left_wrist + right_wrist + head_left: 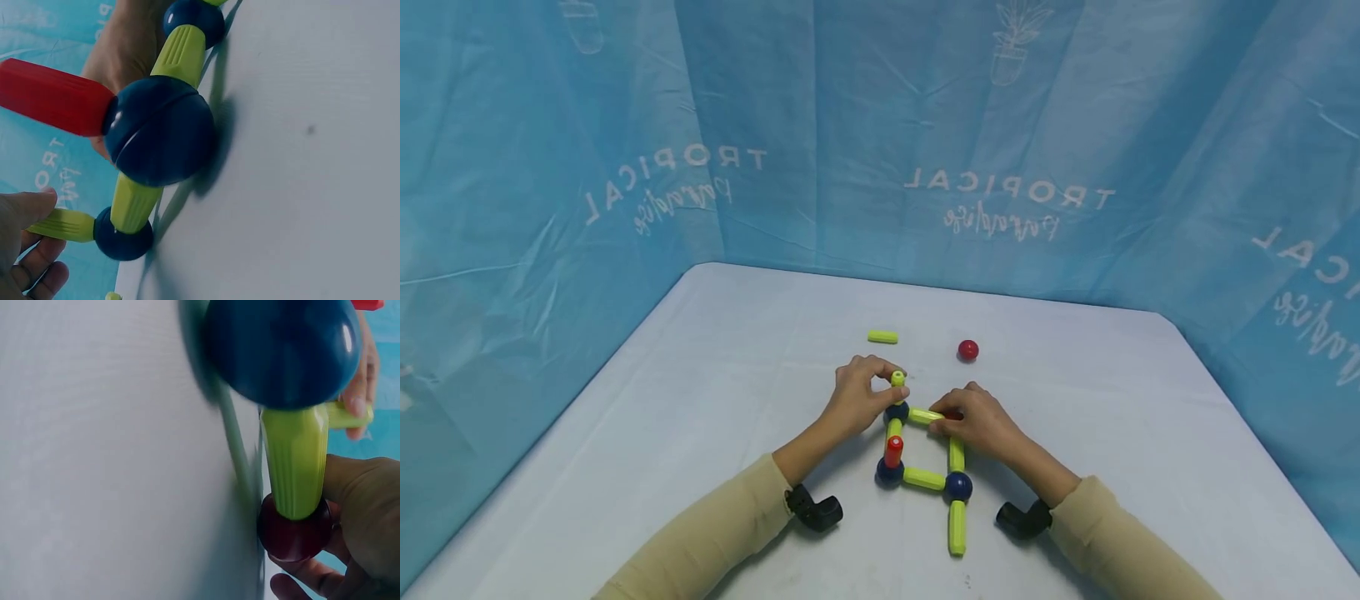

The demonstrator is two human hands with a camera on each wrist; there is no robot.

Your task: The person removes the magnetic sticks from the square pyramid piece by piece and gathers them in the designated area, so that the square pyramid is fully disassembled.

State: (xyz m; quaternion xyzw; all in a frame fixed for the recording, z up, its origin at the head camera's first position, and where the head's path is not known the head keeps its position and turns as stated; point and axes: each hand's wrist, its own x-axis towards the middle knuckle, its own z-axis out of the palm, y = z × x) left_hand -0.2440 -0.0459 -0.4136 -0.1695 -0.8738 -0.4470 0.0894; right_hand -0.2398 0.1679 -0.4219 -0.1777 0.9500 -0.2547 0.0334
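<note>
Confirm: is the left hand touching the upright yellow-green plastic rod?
Touching. The head view shows the left hand pinching the upright yellow-green plastic rod at its top, fingers curled round it above a dark blue ball.

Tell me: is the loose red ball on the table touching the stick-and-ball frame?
No. In the head view the red ball lies alone on the table, apart from the frame.

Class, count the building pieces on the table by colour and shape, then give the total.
Yellow-green sticks: 7
Red sticks: 1
Dark blue balls: 3
Red balls: 2
Total: 13
</note>
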